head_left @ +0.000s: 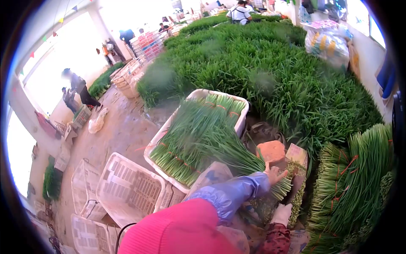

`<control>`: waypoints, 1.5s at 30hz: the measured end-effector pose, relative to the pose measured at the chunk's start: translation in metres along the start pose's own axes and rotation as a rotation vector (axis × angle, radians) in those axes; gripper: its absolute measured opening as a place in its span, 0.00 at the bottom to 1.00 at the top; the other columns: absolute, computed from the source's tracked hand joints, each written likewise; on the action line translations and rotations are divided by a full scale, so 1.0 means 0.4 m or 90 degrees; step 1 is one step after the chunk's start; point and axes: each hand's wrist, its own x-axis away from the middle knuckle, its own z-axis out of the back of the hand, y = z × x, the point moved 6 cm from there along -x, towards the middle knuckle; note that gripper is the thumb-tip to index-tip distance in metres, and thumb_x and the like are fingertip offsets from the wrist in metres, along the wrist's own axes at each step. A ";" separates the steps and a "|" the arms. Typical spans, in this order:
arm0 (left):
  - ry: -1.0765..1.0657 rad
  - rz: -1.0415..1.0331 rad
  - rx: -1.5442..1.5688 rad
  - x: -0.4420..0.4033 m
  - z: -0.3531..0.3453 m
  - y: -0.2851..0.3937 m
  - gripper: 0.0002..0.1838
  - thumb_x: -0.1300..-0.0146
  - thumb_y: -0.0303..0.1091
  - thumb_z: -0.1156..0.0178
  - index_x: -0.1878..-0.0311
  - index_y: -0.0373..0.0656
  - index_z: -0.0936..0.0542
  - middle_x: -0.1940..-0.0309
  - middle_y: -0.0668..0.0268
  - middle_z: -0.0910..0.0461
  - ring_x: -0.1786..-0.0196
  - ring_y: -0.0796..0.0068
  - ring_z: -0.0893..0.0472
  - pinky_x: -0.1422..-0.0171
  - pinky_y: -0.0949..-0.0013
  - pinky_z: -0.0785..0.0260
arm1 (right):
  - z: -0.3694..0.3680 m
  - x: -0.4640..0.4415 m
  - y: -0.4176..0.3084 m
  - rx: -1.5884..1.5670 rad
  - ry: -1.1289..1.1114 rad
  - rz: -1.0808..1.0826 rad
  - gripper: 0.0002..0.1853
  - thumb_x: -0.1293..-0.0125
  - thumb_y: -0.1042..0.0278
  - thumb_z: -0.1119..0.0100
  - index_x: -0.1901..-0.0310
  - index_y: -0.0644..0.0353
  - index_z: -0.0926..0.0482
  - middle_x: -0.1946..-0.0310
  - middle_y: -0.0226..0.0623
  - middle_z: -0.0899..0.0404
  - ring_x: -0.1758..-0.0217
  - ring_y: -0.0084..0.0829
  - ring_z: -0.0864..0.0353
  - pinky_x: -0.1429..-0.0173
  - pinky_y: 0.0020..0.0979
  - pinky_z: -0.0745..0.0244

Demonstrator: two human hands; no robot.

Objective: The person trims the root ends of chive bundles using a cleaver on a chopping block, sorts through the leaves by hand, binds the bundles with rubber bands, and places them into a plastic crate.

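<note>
My left hand (275, 174), at the end of a shiny blue-purple sleeve, is on a bundle of long green stalks (281, 189), its fingers curving over it. The bundle's leaves trail left across a white crate (151, 149) filled with banded bundles (182, 163). Below it, my right hand (282, 213), pale and in a dark red patterned sleeve, is near the cut ends and loose green bits; its fingers are too indistinct to read. An orange-red block (271, 152) and a board (297, 155) lie just beyond my left hand.
Banded bundles (334, 186) are stacked at the right. A wide mass of green stalks (253, 63) fills the area ahead. White crates without bundles (131, 186) lie at the lower left. Two people (80, 86) are at the far left, with others farther back.
</note>
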 end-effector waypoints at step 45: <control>0.069 0.007 0.985 0.693 0.299 -0.311 0.33 0.43 0.26 0.27 0.33 0.38 0.24 0.44 0.61 0.17 0.41 0.73 0.22 0.34 0.66 0.29 | -0.069 0.551 -0.380 -0.321 -0.463 0.241 0.13 0.27 0.62 0.45 0.50 0.61 0.19 0.57 0.30 0.19 0.53 0.26 0.20 0.48 0.32 0.23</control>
